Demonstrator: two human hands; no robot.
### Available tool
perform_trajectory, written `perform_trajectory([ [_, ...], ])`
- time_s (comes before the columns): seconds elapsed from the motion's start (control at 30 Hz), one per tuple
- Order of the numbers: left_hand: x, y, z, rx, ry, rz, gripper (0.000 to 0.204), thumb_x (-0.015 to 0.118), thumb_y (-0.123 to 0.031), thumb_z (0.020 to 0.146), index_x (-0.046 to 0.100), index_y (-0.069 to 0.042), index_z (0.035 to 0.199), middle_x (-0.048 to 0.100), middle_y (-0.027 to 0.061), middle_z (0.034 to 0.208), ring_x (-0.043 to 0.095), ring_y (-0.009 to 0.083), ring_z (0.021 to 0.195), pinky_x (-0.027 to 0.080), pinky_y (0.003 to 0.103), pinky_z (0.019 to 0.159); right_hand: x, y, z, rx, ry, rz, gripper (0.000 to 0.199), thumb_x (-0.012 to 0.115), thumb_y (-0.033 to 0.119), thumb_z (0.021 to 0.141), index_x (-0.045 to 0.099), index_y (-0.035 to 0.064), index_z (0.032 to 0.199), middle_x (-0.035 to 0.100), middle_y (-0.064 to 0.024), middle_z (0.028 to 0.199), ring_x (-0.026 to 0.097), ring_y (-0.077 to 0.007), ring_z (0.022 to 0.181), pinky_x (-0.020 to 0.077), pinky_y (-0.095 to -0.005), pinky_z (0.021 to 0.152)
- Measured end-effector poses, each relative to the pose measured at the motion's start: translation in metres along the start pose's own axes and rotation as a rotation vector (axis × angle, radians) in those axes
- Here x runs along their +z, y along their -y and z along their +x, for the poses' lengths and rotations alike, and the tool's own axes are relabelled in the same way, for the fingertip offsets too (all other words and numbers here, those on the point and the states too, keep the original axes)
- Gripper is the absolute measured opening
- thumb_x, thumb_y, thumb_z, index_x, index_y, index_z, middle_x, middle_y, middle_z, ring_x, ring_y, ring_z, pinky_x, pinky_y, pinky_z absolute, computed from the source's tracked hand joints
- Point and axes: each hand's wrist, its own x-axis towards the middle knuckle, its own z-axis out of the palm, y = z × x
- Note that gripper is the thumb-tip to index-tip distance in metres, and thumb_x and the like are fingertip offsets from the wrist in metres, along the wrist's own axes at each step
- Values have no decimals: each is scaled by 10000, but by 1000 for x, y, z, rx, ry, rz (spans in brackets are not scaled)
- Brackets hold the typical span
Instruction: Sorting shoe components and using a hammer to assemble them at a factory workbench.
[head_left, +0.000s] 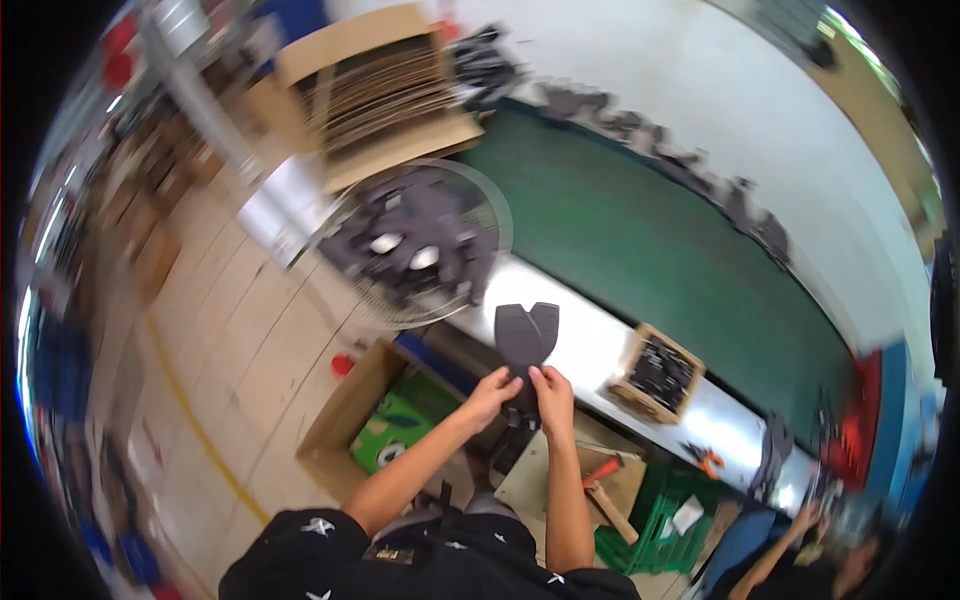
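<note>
A single fisheye view from the person's head looks steeply down over the chest and both forearms. The left hand (490,392) and right hand (552,395) sit close, just below centre. Beyond them runs a green conveyor belt (640,240), bending toward the dark rim.

Open brown cardboard carton (340,415) on the floor, lower left of centre, holding a green printed package with white markings (400,425). Large brown cardboard box of stacked flat sheets (375,95), top centre-left. Labels, signs, screens: none discernible.
</note>
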Motion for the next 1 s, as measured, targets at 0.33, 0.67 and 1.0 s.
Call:
perform_trajectory([
  [0.33, -125, 59, -223, 165, -765, -513, 146, 582, -184, 971, 583, -71, 1065, 610, -2, 986, 557, 82, 890, 460, 231, 765, 171, -91, -125, 179, 488, -55, 256, 560, 209, 984, 633, -19, 892, 568, 35, 779, 463, -51, 705, 402, -216, 637],
  [0.67, -253, 177, -303, -132, -1130, -153, 609, 619, -276, 928, 347, 32, 1379, 552, 145, 1247, 558, 207, 1089, 456, 336, 918, 337, -228, -154, 539, 914, -357, 193, 612, 227, 953, 648, 52, 879, 554, 51, 724, 451, -57, 639, 361, -243, 572],
  [1.0, -229, 147, -436, -5, -640, -507, 513, 476, -335, 1006, 388, -40, 1416, 523, 127, 1346, 514, 202, 1227, 373, 350, 1060, 374, -469, -109, -96, 882, -626, 225, 619, 210, 923, 632, -7, 863, 604, -41, 716, 524, -205, 623, 421, -367, 591],
])
